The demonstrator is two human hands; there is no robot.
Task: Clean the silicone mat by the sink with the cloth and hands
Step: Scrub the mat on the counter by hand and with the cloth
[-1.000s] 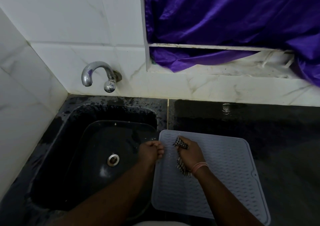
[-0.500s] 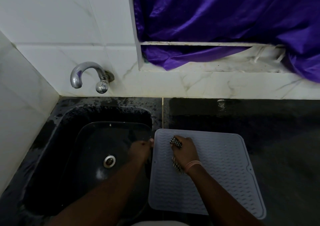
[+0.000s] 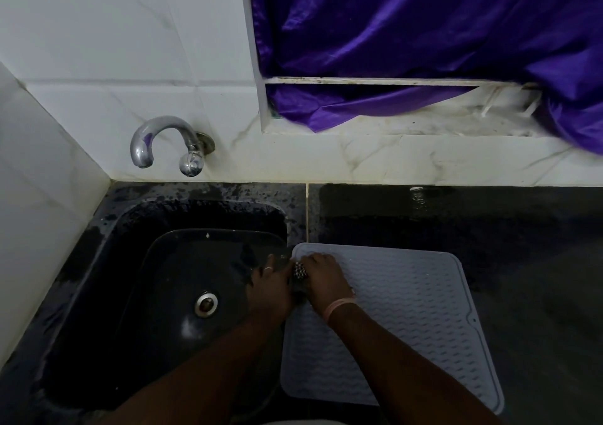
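Observation:
A grey ribbed silicone mat (image 3: 408, 320) lies flat on the dark counter, its left edge hanging over the sink rim. My right hand (image 3: 324, 281) rests on the mat's far left corner and grips a small black-and-white checked cloth (image 3: 300, 271), most of it hidden under the fingers. My left hand (image 3: 270, 286) sits just left of it at the mat's left edge, over the sink, fingers curled toward the cloth; whether it holds the edge or the cloth is hidden.
A black sink (image 3: 182, 294) with a metal drain (image 3: 206, 304) fills the lower left. A chrome tap (image 3: 163, 144) sticks out of the white tiled wall above it. A purple curtain (image 3: 424, 33) hangs over the ledge behind. Wet dark counter (image 3: 489, 228) lies beyond the mat.
My right hand has slid with the cloth toward the mat's far left corner. My left hand has moved in until it meets the right hand at the mat's edge.

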